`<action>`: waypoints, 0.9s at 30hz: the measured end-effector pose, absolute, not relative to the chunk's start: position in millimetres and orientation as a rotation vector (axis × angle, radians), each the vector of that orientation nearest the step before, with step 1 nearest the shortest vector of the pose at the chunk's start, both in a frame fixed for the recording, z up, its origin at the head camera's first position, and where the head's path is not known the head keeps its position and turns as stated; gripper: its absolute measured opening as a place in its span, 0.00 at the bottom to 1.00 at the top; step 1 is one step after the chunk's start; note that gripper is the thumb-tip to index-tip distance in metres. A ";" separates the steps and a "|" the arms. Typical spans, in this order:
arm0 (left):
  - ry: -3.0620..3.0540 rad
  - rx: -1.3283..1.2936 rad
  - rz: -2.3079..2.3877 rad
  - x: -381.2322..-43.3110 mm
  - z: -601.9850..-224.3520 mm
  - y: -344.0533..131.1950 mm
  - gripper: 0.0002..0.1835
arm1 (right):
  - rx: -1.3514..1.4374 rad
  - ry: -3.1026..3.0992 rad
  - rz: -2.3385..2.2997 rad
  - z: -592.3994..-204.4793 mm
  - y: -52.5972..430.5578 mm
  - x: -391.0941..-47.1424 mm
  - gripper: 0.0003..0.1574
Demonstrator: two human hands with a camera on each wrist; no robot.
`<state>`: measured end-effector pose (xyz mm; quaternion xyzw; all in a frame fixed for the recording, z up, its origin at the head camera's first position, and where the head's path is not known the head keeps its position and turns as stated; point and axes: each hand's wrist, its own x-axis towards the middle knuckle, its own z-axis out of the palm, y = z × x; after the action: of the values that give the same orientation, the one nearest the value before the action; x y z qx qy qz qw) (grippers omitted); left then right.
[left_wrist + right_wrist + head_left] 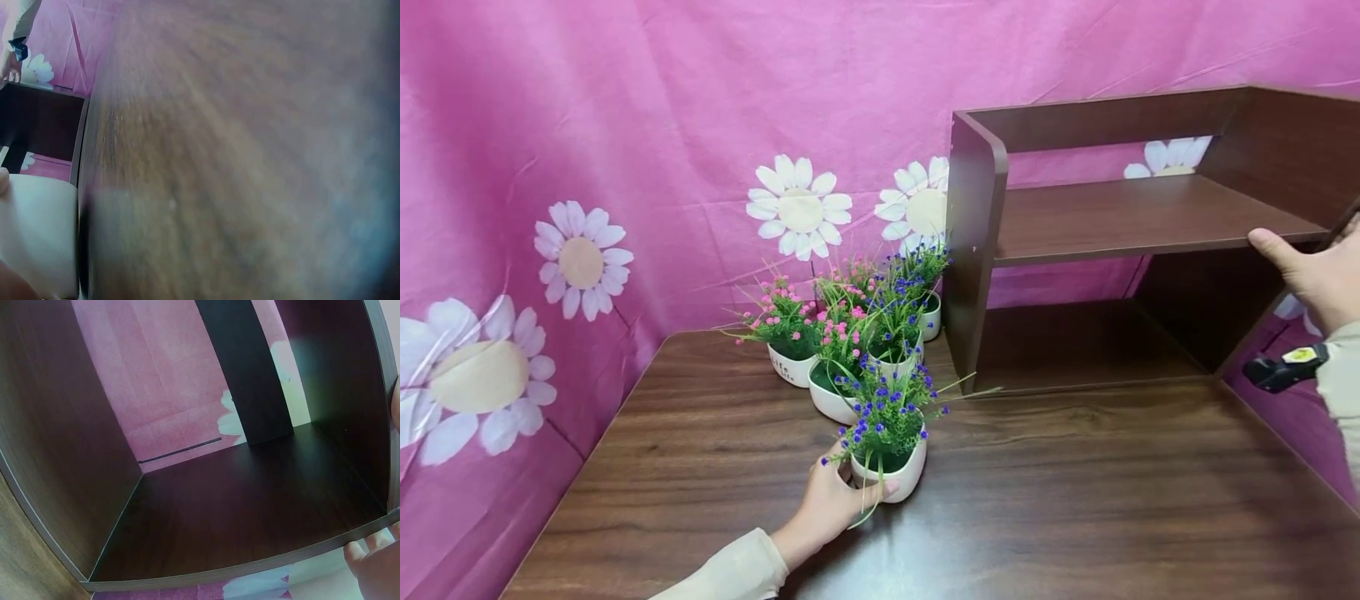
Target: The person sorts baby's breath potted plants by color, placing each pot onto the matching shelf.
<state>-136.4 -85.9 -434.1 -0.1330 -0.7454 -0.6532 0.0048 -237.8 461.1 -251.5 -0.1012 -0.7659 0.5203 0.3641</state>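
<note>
A white pot (910, 471) of artificial blue-purple flowers (887, 417) stands on the table, my left hand (823, 508) gripping it with the thumb across its front. Close up, the pot's white wall (40, 231) fills the lower left of the left wrist view. At the far right my right hand (1326, 279) holds the right side of a dark brown two-tier shelf (1090, 218), its thumb on the middle board's front edge. In the right wrist view several fingertips (355, 553) show against the outside of the side panel (250, 519).
Behind the held pot, several more potted flowers cluster left of the shelf, including a lettered white pot (792, 367) with pink blooms. The brown wooden table (700, 450) backs onto a pink daisy-print curtain (685, 108). A black strap device (1285, 369) sits at the right wrist.
</note>
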 end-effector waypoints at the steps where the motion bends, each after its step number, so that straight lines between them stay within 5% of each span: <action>1: -2.344 -0.413 -2.051 -135.4 -433.4 -85.6 0.37 | -0.250 -1.970 1.335 -250.6 461.2 -238.9 0.57; 27: -2.355 -0.767 -1.962 -146.8 -403.3 -24.3 0.36 | -0.385 -2.126 1.262 -238.0 453.6 -227.3 0.64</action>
<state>-146.8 -24.3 -403.3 -0.2429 -0.7454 -0.6208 -0.0092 -227.3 453.6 -238.0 -0.1462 -0.8065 0.4789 0.3144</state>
